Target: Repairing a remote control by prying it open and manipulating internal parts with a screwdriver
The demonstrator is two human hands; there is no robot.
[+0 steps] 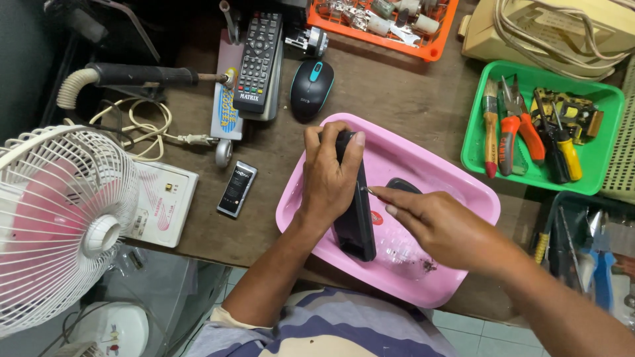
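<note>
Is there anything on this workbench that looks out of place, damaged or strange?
Only small things: a loose phone battery lies alone on the wooden bench, and dark specks sit in the pink tray below the black device held on edge. No damage is visible.

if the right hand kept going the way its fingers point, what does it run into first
Probably the black device that the left hand holds over the pink tray. The right hand points left, and its thin tool tip looks already at the device's edge, though depth is unclear.
</note>
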